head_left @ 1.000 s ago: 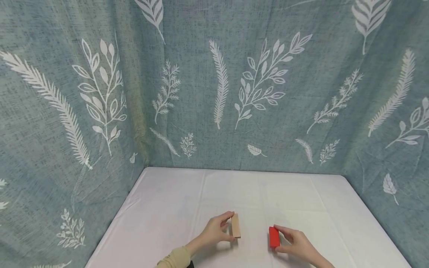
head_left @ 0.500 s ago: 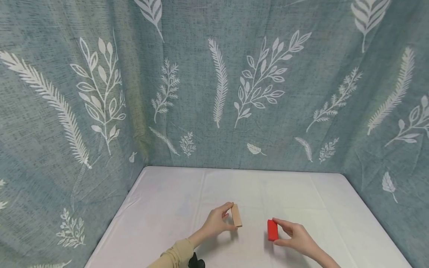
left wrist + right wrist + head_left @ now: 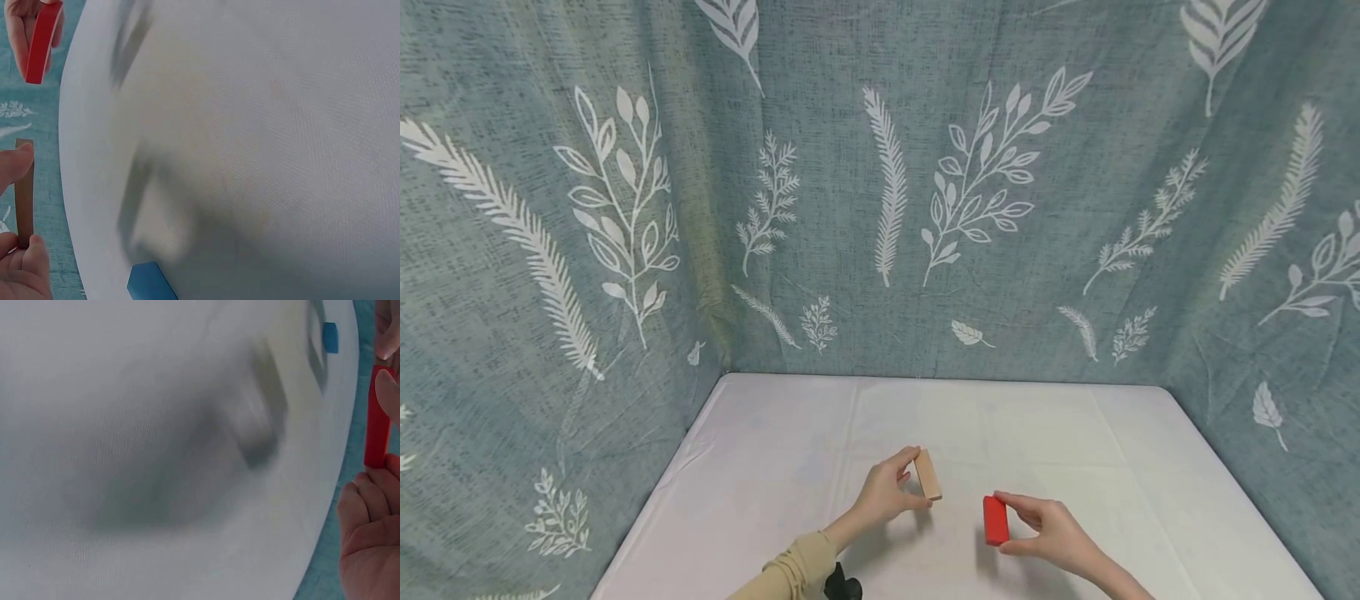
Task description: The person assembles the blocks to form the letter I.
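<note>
In the head view my left hand (image 3: pixel 882 492) pinches a plain wooden block (image 3: pixel 928 475) by its two ends, between thumb and fingertips, raised over the white table. To the right, my right hand (image 3: pixel 1052 532) holds a red block (image 3: pixel 996 521) the same way, also off the table. A gap separates the two blocks. The left wrist view shows the wooden block (image 3: pixel 24 200) edge-on and the red block (image 3: pixel 44 44) beyond it. Close up in the right wrist view, the red block (image 3: pixel 377 419) spans from thumb to fingers.
A blue block-like piece (image 3: pixel 150 282) lies on the white tablecloth (image 3: pixel 790 417); it is hidden in the head view. Teal curtains (image 3: pixel 850 208) with white leaf prints stand around the back and sides. A black object (image 3: pixel 842 583) sits at the left wrist.
Both hands have risen and moved forward with their blocks. The right hand has lately shifted left, bringing the red block nearer to the wooden one.
</note>
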A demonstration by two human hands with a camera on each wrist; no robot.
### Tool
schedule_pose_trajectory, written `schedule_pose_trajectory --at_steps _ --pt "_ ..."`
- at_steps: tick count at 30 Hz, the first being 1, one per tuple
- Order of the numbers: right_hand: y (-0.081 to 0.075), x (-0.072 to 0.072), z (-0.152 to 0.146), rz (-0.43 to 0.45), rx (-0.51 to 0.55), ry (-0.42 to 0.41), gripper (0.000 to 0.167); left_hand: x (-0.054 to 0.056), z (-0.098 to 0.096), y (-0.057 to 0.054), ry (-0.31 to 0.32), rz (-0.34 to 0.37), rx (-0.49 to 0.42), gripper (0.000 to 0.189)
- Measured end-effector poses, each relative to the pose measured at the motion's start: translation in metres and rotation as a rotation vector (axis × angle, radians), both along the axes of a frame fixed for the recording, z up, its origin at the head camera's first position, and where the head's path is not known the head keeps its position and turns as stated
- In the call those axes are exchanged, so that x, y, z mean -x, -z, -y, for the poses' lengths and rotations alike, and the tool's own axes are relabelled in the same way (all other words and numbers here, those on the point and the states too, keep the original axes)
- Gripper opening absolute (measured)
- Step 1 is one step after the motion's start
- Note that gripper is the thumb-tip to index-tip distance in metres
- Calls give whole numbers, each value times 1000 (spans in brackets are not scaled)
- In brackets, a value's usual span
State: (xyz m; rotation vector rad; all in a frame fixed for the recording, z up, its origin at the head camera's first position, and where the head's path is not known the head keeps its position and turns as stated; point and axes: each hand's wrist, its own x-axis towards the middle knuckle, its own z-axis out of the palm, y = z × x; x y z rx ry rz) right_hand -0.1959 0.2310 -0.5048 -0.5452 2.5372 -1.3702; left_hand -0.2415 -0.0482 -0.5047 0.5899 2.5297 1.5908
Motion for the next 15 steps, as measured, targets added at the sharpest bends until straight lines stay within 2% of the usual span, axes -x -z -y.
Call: schedule_pose_trajectory --at_steps 15 --pt "1 -1 10 55 4 -35 74 7 -2 -2 -11 -24 -25 80"
